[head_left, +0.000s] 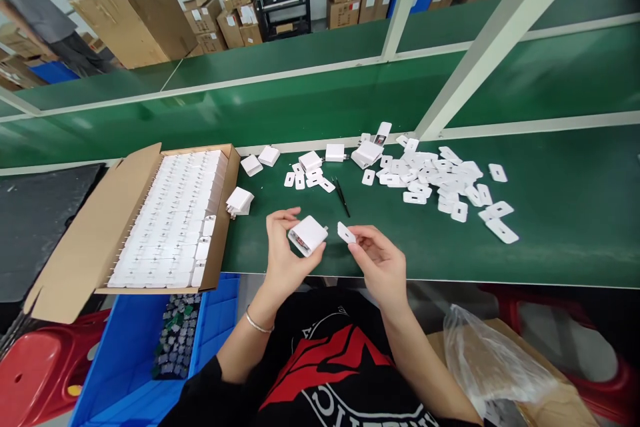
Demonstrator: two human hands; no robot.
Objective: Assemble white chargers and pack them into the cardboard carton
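Note:
My left hand [286, 250] grips a white charger housing [309, 235] between thumb and fingers. Its open end faces me and shows parts inside, while its metal prongs point to the right. Between the thumb and fingers of my right hand [379, 259] is a small white end cap [345, 233] with a slot, held a little apart from the housing. Black tweezers [342, 197] lie on the green bench just beyond both hands. Past them sit more white chargers [311, 161] and a few loose caps. A large scattered pile of white caps [430, 173] spreads to the right.
An open cardboard box [229, 213] packed with rows of white chargers stands on the left. Below it, a blue bin [125, 347] holds dark circuit parts. Red stools [35, 367] flank the bench. Slanted metal posts [500, 40] rise at the back right. A person [55, 27] stands far left.

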